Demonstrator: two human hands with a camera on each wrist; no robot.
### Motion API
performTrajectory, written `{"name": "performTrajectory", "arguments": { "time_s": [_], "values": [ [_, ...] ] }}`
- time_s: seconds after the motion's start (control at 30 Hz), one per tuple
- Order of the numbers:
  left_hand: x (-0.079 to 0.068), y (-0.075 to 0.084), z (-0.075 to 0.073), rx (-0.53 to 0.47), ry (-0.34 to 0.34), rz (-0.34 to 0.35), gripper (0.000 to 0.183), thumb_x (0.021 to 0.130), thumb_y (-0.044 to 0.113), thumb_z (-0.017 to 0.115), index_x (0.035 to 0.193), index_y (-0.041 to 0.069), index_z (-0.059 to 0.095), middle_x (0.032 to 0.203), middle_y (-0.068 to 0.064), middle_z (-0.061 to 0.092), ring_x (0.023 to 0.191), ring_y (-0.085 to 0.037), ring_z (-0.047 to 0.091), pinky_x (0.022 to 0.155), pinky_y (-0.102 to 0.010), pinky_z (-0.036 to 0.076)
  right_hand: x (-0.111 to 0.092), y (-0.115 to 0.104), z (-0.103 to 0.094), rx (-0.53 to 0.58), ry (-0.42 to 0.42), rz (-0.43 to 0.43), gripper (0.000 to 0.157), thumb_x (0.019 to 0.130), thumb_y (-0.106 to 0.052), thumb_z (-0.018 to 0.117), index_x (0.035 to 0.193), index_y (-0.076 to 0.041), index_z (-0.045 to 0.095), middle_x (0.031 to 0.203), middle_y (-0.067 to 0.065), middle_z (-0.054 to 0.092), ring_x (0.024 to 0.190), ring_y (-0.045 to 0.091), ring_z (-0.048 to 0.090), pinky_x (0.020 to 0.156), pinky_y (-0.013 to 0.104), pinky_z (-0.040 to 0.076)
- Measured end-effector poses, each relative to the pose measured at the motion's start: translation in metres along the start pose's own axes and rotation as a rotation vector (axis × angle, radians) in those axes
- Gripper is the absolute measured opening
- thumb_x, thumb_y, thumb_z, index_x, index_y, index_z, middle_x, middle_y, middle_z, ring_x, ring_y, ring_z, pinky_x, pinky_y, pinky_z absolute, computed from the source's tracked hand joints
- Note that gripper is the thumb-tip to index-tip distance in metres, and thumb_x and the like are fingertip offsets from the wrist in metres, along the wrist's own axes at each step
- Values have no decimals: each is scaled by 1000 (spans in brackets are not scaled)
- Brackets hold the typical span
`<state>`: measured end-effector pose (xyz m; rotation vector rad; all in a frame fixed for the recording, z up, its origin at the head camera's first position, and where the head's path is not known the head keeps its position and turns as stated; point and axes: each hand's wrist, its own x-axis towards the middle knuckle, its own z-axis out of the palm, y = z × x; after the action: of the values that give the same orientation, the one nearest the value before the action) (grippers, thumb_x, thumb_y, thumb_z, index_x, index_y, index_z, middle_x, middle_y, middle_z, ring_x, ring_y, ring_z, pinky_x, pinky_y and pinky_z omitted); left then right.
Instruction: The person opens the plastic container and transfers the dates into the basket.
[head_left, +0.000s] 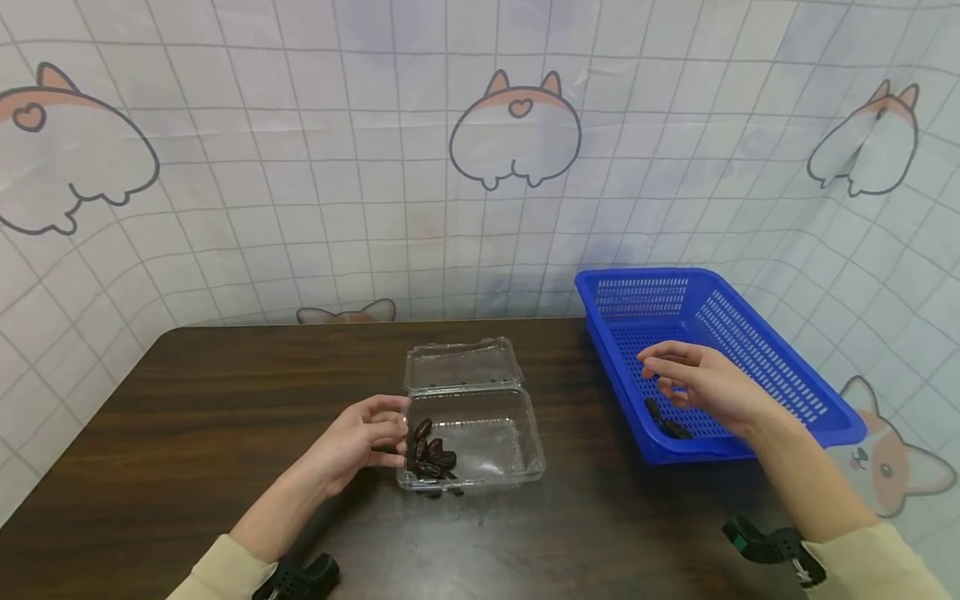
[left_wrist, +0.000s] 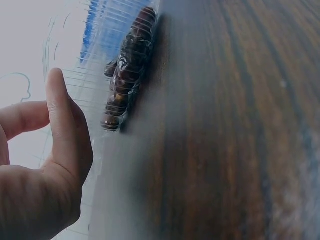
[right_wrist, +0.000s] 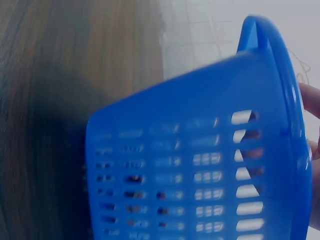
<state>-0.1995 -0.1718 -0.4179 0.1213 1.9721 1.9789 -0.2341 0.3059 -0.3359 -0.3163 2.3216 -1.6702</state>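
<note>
A clear plastic clamshell box (head_left: 517,450) stands with its lid (head_left: 465,367) folded back. Several dark brown, wrinkled dates (head_left: 435,458) lie bunched at its left side; the left wrist view shows these dates (left_wrist: 131,60) through the wall. My left hand (head_left: 360,437) is beside the box's left side, fingertips right at the rim and wall. Over the blue plastic basket (head_left: 780,350), my right hand (head_left: 701,383) hangs with loosely bent fingers and nothing visible between them. Below it, a few dark dates (head_left: 667,423) lie on the basket floor.
The dark wood table (head_left: 225,400) carries both containers, the basket at its right end. Behind and at the sides hangs a white grid-patterned cloth (head_left: 360,167) with corgi drawings. In the right wrist view, the slotted basket wall (right_wrist: 185,150) hides most of the right hand.
</note>
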Motion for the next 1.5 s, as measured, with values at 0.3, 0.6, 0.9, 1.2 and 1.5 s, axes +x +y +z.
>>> {"name": "performTrajectory", "arguments": {
  "time_s": [0.3, 0.6, 0.9, 1.2, 1.5],
  "values": [
    [1, -2, 1, 7, 11, -9, 49, 102, 3, 57, 147, -6, 40, 109, -16, 57, 80, -19, 61, 72, -34, 61, 9, -21, 29, -59, -72, -30, 42, 105, -32, 62, 131, 0, 58, 114, 21, 58, 79, 20, 54, 59, 28, 45],
    [4, 0, 1, 18, 13, -4, 51, 100, 4, 59, 147, -6, 41, 108, -15, 57, 80, -20, 61, 73, -34, 62, 27, -40, 72, -66, -250, -60, 37, 105, -29, 61, 130, -2, 61, 111, 18, 65, 85, 29, 60, 56, 27, 47],
    [5, 0, 1, 16, 8, -6, 52, 98, 5, 60, 146, -6, 41, 107, -15, 57, 79, -20, 61, 72, -34, 62, 44, -38, 120, -96, -439, -91, 30, 106, -26, 59, 129, -7, 67, 113, 15, 71, 87, 33, 66, 50, 26, 46],
    [6, -2, 1, 34, 6, 2, 52, 98, 4, 58, 146, -6, 41, 103, -15, 58, 79, -20, 60, 71, -34, 62, 58, -27, 158, -113, -517, -58, 34, 105, -24, 62, 129, -1, 67, 117, 17, 71, 89, 29, 69, 56, 30, 51],
    [9, -2, 2, 23, 15, -3, 50, 97, 3, 58, 143, -6, 42, 102, -14, 58, 78, -19, 60, 71, -34, 62, 71, -19, 180, -86, -525, -13, 41, 105, -19, 61, 138, 5, 59, 122, 18, 68, 91, 24, 70, 61, 30, 56]
  ]
}}
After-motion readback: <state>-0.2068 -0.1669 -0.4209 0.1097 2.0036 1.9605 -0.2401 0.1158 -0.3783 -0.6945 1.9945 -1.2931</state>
